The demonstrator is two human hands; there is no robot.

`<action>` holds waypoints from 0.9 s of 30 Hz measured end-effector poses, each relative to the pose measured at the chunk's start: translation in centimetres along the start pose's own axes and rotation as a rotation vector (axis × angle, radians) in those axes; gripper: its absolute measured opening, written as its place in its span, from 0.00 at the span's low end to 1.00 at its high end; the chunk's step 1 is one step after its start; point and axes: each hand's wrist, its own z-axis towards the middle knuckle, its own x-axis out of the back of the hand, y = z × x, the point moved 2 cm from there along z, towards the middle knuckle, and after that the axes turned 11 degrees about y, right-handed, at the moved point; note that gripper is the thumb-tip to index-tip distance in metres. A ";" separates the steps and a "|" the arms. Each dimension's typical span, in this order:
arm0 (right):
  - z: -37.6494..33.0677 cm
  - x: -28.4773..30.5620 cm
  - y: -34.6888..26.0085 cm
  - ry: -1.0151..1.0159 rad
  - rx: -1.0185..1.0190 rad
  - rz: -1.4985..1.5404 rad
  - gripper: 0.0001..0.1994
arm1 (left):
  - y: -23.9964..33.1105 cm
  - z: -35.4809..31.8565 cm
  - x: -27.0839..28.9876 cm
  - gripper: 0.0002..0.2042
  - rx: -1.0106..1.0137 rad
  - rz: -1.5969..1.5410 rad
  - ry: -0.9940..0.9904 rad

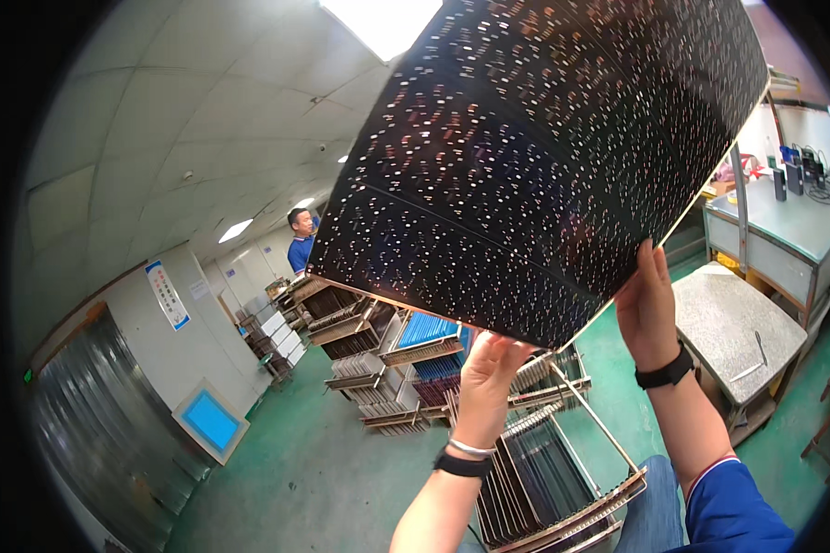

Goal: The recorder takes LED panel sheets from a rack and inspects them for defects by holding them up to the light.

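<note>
A large black circuit board panel (526, 175), dotted with many small shiny pads, is held up and tilted in front of me. My left hand (491, 369) grips its lower edge, the fingertips pinched on the rim. On the lower right edge, my right hand (647, 309) is closed, with its fingers showing on the panel's face and the thumb side partly hidden. Below the panel stands a rack (544, 479) holding several dark panels upright in slots.
More racks (378, 387) with panels stand on the green floor behind. At right are a stool-like speckled table (742, 323) with a thin tool on it and a grey workbench (784, 217). A person in blue (301, 244) is far back. A blue-centred frame (210, 421) leans by the wall.
</note>
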 end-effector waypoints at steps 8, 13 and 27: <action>-0.5 1.3 1.7 0.070 -0.177 0.051 0.08 | -0.1 1.0 0.9 0.06 -0.002 0.004 0.140; -0.7 2.4 2.5 0.094 -0.204 0.069 0.07 | -1.4 1.2 1.7 0.06 -0.007 0.039 0.148; 3.6 13.7 -12.3 0.283 0.638 -0.619 0.36 | -1.9 2.4 -1.4 0.04 0.059 0.119 0.269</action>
